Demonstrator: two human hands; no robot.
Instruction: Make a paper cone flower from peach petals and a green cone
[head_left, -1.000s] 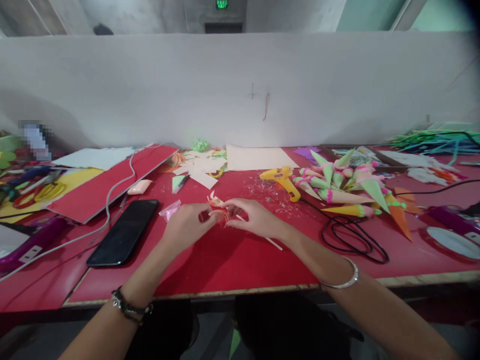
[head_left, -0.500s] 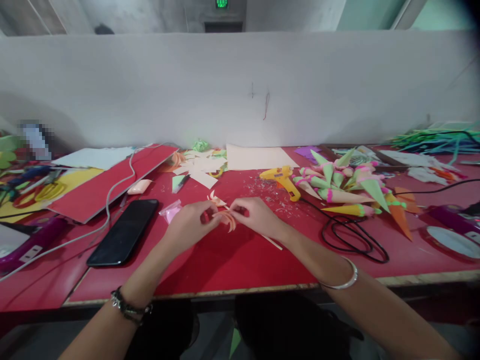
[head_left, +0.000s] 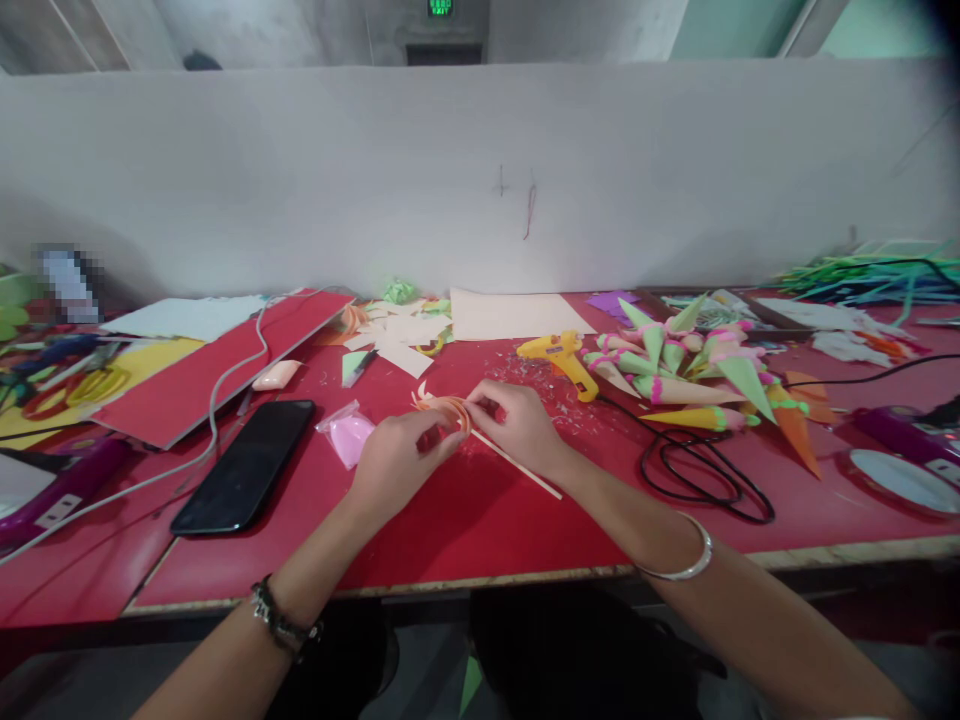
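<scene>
My left hand (head_left: 401,455) and my right hand (head_left: 517,420) meet over the middle of the red table (head_left: 465,520). Both pinch a small orange fringed paper piece (head_left: 444,410) wound at the end of a thin pale stick (head_left: 517,466). The stick slants down to the right under my right hand. A small pink plastic packet (head_left: 349,435) lies just left of my left hand. A black phone (head_left: 246,465) lies farther left.
A yellow glue gun (head_left: 561,358) with a coiled black cord (head_left: 697,470) sits right of my hands. A heap of coloured paper cones (head_left: 697,375) lies beyond it. Paper scraps (head_left: 401,335), a beige sheet (head_left: 510,315), red boards (head_left: 217,360) and scissors (head_left: 67,385) fill the back and left.
Both hands moved slightly up and to the right with the orange paper piece. My left hand shifted off the pink packet, which now shows fully.
</scene>
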